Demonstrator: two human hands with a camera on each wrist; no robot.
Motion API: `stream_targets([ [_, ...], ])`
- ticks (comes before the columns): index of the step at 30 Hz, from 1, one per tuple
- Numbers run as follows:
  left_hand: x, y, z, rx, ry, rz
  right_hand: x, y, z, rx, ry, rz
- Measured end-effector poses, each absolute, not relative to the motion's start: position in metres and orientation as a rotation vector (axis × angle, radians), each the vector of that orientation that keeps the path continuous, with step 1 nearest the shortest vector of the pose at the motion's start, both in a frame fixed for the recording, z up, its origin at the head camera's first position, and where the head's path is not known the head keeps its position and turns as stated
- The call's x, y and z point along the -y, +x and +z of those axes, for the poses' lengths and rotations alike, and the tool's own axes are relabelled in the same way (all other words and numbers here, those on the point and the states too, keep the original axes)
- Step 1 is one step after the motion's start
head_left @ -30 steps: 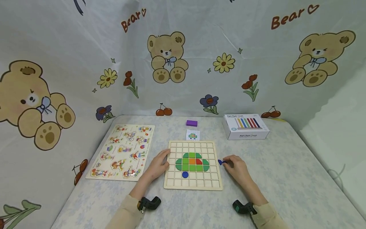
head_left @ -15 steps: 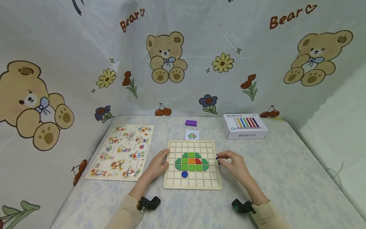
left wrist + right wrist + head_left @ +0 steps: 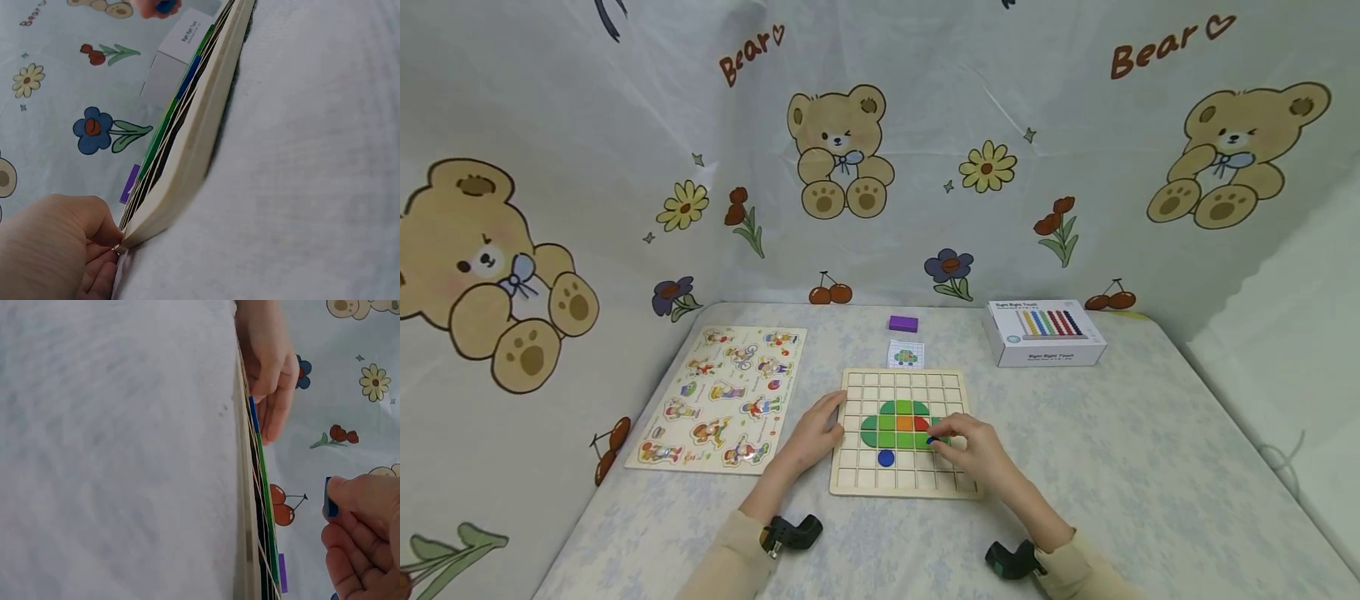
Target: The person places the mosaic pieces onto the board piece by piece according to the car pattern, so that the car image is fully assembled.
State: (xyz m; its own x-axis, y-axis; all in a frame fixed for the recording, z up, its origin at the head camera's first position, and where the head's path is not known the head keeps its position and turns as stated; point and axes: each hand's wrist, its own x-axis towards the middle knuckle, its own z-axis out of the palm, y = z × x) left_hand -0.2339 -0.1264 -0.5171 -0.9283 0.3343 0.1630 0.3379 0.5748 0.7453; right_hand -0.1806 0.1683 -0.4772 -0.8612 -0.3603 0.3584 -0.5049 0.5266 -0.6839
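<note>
1. Two hands work at the wooden grid board (image 3: 907,433): the left hand (image 3: 815,433) rests at its left edge, fingers loosely curled against the rim
2. Right hand (image 3: 973,452) hovers over the board, fingertips pinching a small blue piece (image 3: 932,440) beside the green-and-orange pattern (image 3: 903,424)
3. Placing looks under way; next it likely needs lowering squarely into an empty cell

Draped on every side with pale sheeting (image 3: 1075,125) printed with brown bears, yellow and blue flowers, red cherries and the word "Bear" in rust-red script. Creased and folded along the back, hanging down to the far edge of the desk. Covered below by a whitish cloth with faint blue-grey mottling, spread over the desk (image 3: 1150,467) from edge to edge. Lit evenly and softly, with only faint shadows. Plain pale surface beyond the right edge of the desk.
</note>
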Motion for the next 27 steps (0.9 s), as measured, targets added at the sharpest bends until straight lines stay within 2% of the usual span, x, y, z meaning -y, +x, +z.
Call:
stream_targets([
  [15,0.125,-0.233,-0.516,2.744,-0.626,-1.318,-0.164,-0.183,-0.505,2.397,1.048,1.101],
  [27,0.126,-0.234,-0.517,2.76,-0.611,-1.326,-0.164,-0.186,-0.51,2.329,1.135,0.978],
])
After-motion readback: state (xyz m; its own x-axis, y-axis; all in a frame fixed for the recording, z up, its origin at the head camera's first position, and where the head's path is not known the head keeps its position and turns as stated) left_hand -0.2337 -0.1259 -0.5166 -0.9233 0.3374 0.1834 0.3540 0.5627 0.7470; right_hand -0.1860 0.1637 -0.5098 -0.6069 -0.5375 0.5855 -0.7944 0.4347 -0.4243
